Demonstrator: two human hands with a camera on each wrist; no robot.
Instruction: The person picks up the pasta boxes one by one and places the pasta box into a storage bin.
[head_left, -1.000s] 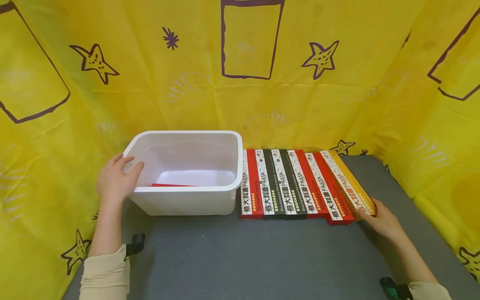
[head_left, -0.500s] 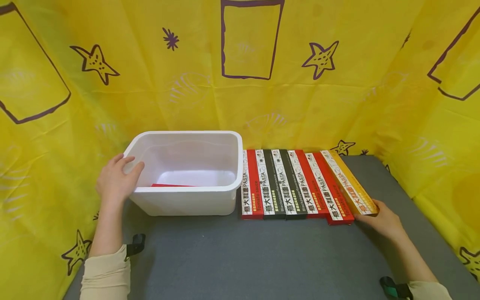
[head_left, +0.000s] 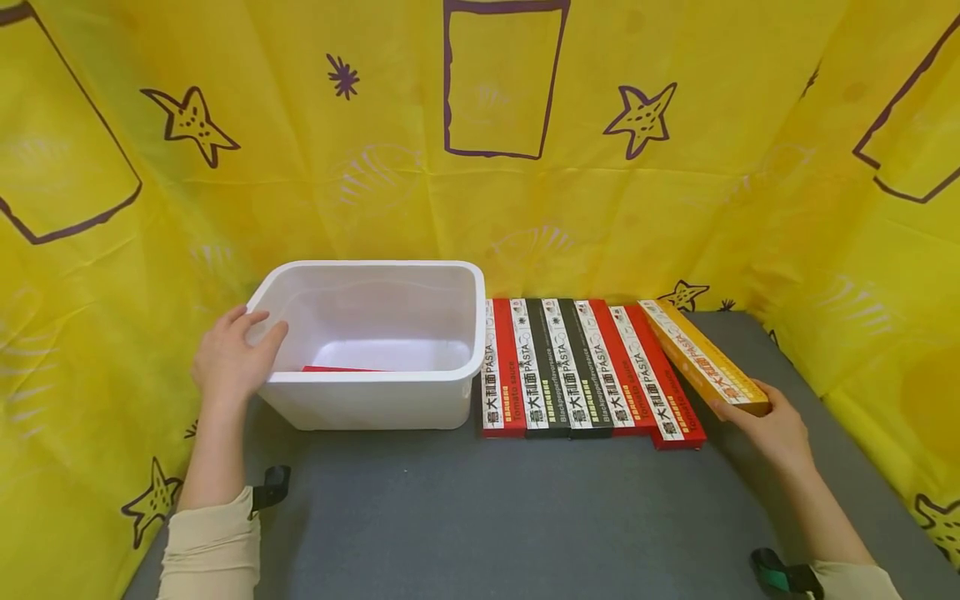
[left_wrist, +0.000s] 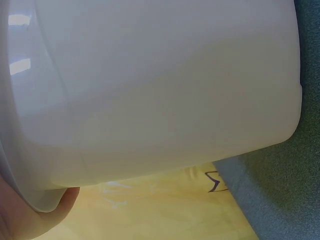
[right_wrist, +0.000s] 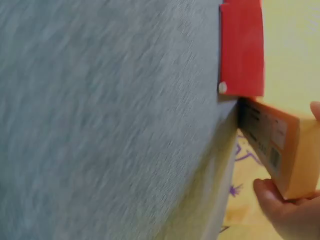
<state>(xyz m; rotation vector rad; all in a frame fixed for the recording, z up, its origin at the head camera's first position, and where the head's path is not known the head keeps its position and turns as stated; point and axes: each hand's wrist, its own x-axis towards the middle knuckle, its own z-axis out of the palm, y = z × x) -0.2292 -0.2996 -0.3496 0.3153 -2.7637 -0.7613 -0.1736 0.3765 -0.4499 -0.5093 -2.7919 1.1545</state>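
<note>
At the far left, the left hand [head_left: 234, 358] rests on the near-left corner of the white plastic bin [head_left: 372, 343], fingers draped over its rim and thumb under the lip, a light hold that looks meant to steady the bin on the grey table mat [head_left: 480, 508]. Inside the bin a red pasta box [head_left: 341, 369] lies flat on the floor against the near wall. Just right of the bin, touching its side, a row of pasta boxes [head_left: 585, 371] lies edge to edge on the mat, red and black ones alternating, their printed faces up. At the right end of that row the yellow pasta box [head_left: 703, 358] is tipped up off the mat, its near end raised and angled away from the neighbouring red one. The right hand [head_left: 772, 429] grasps that near end, thumb and fingers pinching its sides; the right wrist view shows fingertips [right_wrist: 280, 205] under the box's end.
</note>
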